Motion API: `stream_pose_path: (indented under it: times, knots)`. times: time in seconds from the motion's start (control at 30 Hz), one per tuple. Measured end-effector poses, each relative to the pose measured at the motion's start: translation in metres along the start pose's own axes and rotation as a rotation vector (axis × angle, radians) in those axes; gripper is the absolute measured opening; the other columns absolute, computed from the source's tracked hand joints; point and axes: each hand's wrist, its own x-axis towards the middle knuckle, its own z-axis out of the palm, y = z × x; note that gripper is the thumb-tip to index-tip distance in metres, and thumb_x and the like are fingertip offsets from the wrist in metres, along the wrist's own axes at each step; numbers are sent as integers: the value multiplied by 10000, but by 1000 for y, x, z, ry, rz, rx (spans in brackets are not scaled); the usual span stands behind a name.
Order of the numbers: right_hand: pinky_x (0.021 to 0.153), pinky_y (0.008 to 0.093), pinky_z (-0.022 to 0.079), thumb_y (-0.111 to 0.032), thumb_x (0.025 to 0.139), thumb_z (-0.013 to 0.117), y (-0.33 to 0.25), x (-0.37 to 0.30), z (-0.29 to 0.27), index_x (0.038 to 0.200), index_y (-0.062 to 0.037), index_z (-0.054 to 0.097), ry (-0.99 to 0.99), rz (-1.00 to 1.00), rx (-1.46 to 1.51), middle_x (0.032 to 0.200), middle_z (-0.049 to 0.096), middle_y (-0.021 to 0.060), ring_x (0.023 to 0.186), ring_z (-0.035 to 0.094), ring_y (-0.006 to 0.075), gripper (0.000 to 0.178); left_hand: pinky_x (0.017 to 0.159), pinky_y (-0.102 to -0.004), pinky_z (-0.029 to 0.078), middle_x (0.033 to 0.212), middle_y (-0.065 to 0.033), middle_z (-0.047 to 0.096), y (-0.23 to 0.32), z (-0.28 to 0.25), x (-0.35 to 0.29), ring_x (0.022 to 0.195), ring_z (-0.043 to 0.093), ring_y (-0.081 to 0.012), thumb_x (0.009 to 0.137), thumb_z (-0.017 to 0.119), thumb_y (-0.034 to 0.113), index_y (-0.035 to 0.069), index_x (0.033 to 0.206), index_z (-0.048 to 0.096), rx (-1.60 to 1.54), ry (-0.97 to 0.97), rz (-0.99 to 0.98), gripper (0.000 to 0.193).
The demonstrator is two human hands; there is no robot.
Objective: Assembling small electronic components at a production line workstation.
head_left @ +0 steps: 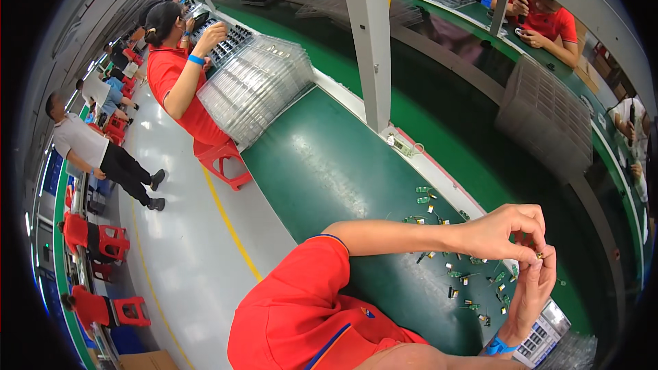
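My left hand (507, 234) reaches across from the left, its thumb and fingers pinched together. My right hand (534, 294), with a blue band at the wrist, comes up from below and meets it fingertip to fingertip. Between the fingertips is a tiny yellowish electronic part (539, 255), mostly covered, so its exact kind does not show. Under and beside my hands, several small green circuit boards (455, 274) with thin wires and little silver-and-yellow components (452, 293) lie scattered on the green worktable (329, 164).
A tray with dark parts (538, 342) sits beside my right wrist. Clear plastic trays (257, 85) are stacked at the table's far end, near a seated co-worker (175, 75). A metal post (367, 41) rises at the table's edge, beside the green conveyor (445, 106). Another tray stack (545, 116) stands across it.
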Motion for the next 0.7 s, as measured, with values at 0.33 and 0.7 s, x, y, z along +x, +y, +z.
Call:
stream_pose_path:
  times: [0.33,0.7]
  knots:
    - [922,300,392,-188,957,519,5,3,-12,1059,21,514,-4,16,134,1018,535,73,985,505,136,233,686,-242,496,984,-72,527,-2,-8,8,862,568,-133,790,712,71,15,897,647,-99,-13,-16,137]
    - [749,328,494,-140,848,633,17,54,-129,941,2,638,439,-198,-1282,882,658,154,826,648,265,170,733,-270,546,922,-99,662,-15,-85,25,788,665,-162,841,665,105,-30,1048,653,-19,249,-556,248]
